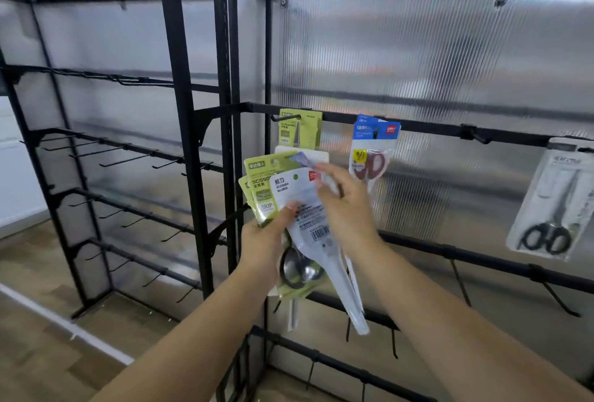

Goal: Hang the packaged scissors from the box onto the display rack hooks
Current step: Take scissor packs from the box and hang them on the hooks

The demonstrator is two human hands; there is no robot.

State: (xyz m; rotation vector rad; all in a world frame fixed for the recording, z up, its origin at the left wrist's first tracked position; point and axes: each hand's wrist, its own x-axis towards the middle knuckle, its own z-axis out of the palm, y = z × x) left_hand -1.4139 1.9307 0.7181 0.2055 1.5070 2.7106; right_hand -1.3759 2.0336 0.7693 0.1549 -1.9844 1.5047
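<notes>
Left hand (262, 242) grips a fanned stack of scissor packs (289, 208) low in front of the rack's corner post (268, 80), thumb pressed across the front of the white pack (308, 224), fingers curled behind; stack holds green packs (262, 183) at the back left and the white pack in front, barcode facing the camera, its long tail hanging down past the wrist; black scissor handles (300, 268) show through the plastic near the left palm.

Right hand (345, 205) is at the top right of the stack, fingertips pinching the upper edge of a pack with a blue corner (303, 159); heavy motion blur here, so I cannot tell exactly which pack it has.

Display rack (418, 126) on the right panel: top bar carries three hung packs; green pack (300, 128) on the hook nearest the corner post, directly above the hand-held stack; blue-topped pack with red-handled scissors (373, 147) on the next hook to the right; white pack with black scissors (556, 199) at the panel's far right edge, tilted; one bare hook (475, 136) sits between the blue-topped pack and the white pack.

Lower bars on the right panel carry bare hooks (559, 300); left panel has rows of bare hooks (128, 159) on four bars; ribbed translucent backing sheet (434, 57) behind both; wooden floor (48, 353) at the lower left.
</notes>
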